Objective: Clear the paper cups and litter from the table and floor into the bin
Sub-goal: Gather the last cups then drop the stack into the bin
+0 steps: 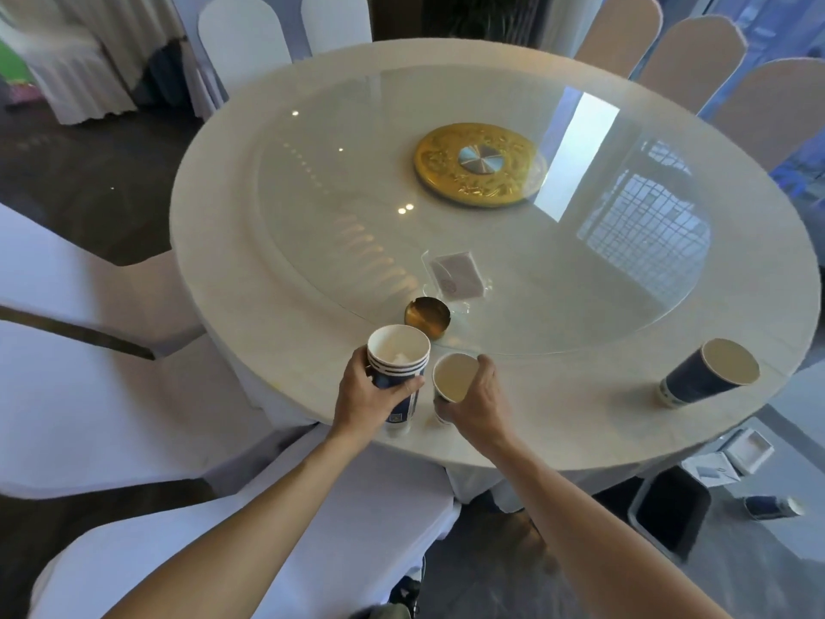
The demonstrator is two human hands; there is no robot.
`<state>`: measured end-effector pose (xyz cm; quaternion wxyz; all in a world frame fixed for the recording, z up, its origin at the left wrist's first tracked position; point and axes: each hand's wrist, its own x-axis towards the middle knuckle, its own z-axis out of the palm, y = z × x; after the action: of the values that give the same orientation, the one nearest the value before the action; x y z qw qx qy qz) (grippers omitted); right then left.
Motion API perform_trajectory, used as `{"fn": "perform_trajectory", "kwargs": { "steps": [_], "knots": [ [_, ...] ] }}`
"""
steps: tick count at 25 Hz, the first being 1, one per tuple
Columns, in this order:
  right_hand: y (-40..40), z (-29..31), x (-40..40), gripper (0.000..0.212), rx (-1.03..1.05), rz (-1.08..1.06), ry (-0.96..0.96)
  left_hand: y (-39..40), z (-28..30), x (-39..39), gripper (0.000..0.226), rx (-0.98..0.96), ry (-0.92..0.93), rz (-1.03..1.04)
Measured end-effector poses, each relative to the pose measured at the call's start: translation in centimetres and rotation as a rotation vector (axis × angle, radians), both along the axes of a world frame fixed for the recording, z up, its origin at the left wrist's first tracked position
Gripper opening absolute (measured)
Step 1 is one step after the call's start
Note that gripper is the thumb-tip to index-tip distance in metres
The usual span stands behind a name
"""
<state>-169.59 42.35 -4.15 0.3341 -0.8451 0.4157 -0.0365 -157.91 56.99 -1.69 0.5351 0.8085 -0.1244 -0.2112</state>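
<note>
At the near edge of the round table (250, 332), my left hand (364, 395) grips a stack of blue paper cups (397, 364) with crumpled white litter inside. Right beside it, my right hand (480, 404) is closed around a single paper cup (453, 377) with a pale inside. Another blue paper cup (710, 373) stands alone near the table's right edge. A dark bin (669, 511) sits on the floor under the table's right side. A blue cup (772, 507) lies on its side on the floor beyond the bin, and white litter (736, 453) lies just behind it.
A brass ashtray (427, 317) and a clear card holder (455, 277) sit just past the held cups on the glass turntable (580, 261) with its gold hub (480, 165). White-covered chairs (89, 395) ring the table; one is directly below my arms.
</note>
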Motion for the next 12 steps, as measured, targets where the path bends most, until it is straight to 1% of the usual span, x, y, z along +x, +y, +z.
{"fn": "perform_trajectory", "kwargs": {
  "steps": [1,3,6,8,12],
  "knots": [
    [-0.8,0.1,-1.0,0.097,-0.011,-0.014,-0.01,-1.4,0.4,-0.4,0.076,-0.005,-0.015,-0.028],
    [-1.0,0.3,-1.1,0.095,-0.033,0.016,-0.034,-2.4,1.5,0.6,0.077,-0.042,-0.041,-0.006],
    [-2.4,1.0,-3.5,0.091,-0.057,0.01,-0.054,-5.6,3.9,0.2,0.068,-0.12,-0.045,0.027],
    [-3.9,1.5,-5.5,0.09,-0.068,-0.016,-0.049,-8.1,5.1,-0.9,0.066,-0.172,-0.05,0.006],
    [-6.2,2.5,-9.3,0.095,-0.04,-0.074,-0.037,-12.2,7.5,-4.1,0.071,-0.256,-0.033,-0.09]
  ]
}}
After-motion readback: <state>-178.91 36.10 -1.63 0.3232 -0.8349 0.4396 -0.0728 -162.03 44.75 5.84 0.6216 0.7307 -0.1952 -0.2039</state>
